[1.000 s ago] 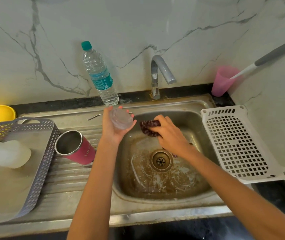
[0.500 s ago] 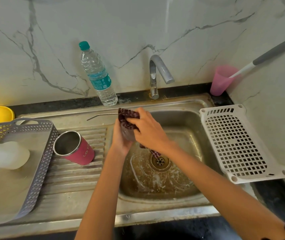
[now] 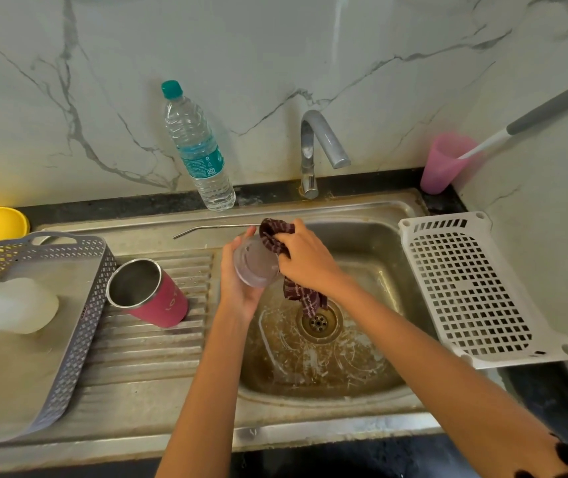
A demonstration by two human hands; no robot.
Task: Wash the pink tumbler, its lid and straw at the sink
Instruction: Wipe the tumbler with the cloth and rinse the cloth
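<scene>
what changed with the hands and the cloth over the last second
The right hand lifted the dark cloth from the sink basin up onto the clear lid, which the left hand kept holding. The pink tumbler on the drainboard and the metal straw on the sink's back ledge stayed put.

Arms: bared to the frame edge, no sleeves seen.
Hands: left hand [image 3: 241, 281], right hand [image 3: 306, 257], no rings seen.
Right forearm: dark patterned marking noted.

Marble wall [image 3: 275, 56] behind a black counter [image 3: 103, 208]
</scene>
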